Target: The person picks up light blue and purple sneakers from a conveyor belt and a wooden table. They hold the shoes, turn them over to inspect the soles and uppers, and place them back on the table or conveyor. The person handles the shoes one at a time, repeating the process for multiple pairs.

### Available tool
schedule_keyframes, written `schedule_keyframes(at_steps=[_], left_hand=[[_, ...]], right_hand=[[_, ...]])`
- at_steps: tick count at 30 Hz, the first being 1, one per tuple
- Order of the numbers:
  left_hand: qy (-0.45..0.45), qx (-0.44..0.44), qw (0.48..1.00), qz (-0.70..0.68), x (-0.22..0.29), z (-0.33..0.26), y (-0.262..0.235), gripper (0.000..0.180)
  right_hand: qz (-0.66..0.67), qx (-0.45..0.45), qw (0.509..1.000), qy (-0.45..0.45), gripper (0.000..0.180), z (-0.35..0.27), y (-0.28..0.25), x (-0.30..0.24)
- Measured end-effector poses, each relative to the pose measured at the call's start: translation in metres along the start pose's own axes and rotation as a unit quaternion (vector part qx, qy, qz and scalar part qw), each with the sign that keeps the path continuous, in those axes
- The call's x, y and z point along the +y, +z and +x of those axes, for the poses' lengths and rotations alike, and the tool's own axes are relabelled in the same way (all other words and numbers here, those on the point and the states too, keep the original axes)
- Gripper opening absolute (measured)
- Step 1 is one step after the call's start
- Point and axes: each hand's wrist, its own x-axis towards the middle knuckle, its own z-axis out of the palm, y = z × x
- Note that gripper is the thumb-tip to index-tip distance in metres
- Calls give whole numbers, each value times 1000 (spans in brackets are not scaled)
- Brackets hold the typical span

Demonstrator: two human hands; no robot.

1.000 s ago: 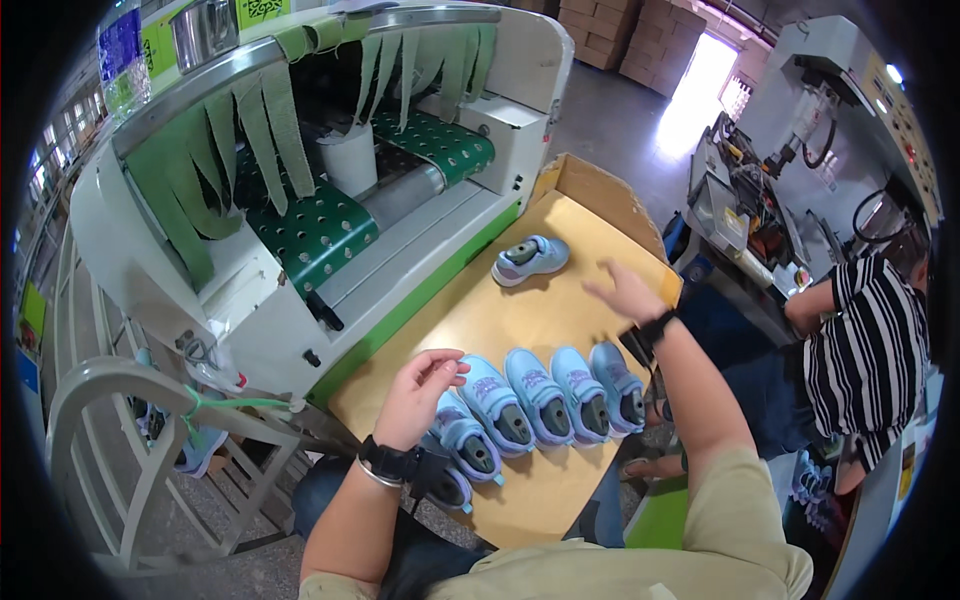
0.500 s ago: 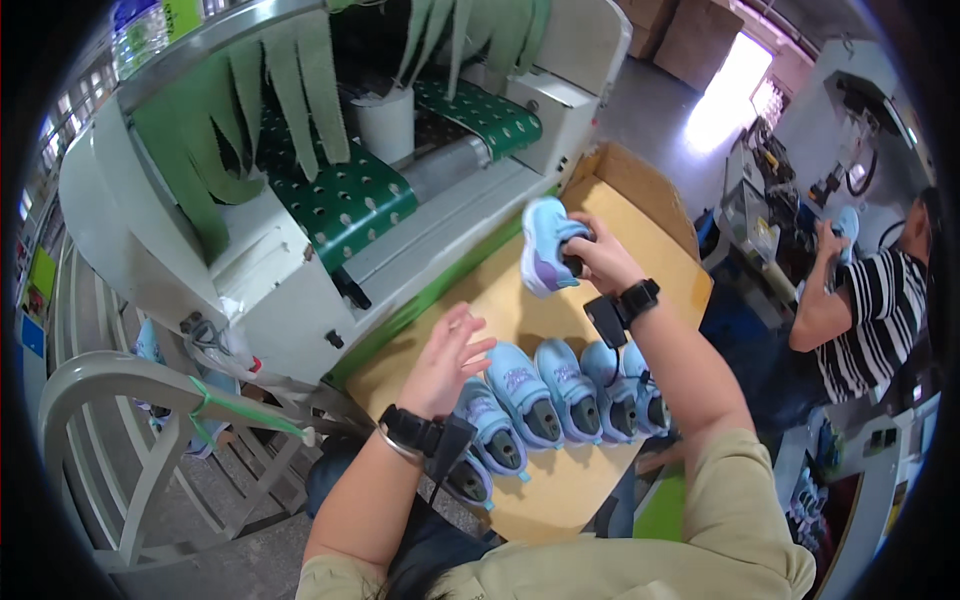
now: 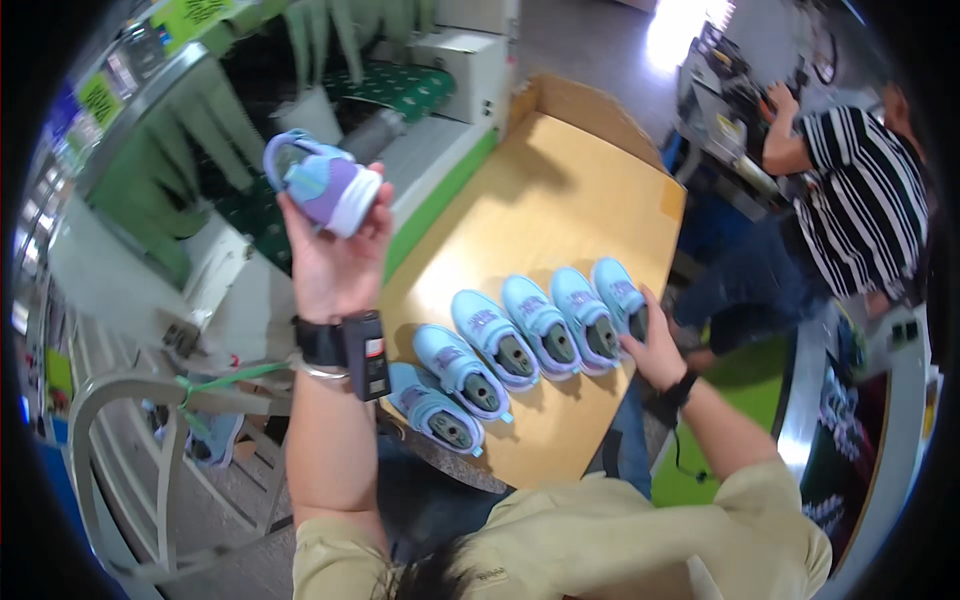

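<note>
My left hand [image 3: 340,255] is raised at the left, palm up, its fingers curled round a light blue and purple sneaker [image 3: 330,190] with a white sole. That sneaker is held in the air, heel toward my fingers, in front of the machine. On the tan board, several matching blue sneakers stand in a slanting row, toes pointing away from me. Over at the row's right end, my right hand [image 3: 657,348] grips the heel of the last sneaker [image 3: 618,287], which still rests on the board. Dark inserts show in the openings of the row's sneakers.
A machine with a green perforated belt [image 3: 400,88] and hanging green strips stands beyond the tan board [image 3: 560,190]. At the left is a curved metal rack [image 3: 90,415] with more shoes [image 3: 215,435]. A co-worker in a striped shirt [image 3: 865,200] stands at the right.
The raised sneaker has passed from my right hand to my left, which has risen leftward. My right hand has come down to the row's right end. The view has shifted.
</note>
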Motion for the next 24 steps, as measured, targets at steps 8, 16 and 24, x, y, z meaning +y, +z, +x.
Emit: schedule_keyframes(at_steps=[8, 16, 24], left_hand=[[44, 121, 987, 93, 33, 18, -32, 71], [65, 17, 997, 41, 13, -4, -60, 44], [43, -34, 998, 8, 5, -23, -59, 49]], right_hand=[[72, 47, 992, 90, 79, 18, -1, 0], [189, 69, 968, -148, 58, 180, -65, -162], [77, 64, 946, -309, 65, 378, 74, -266]])
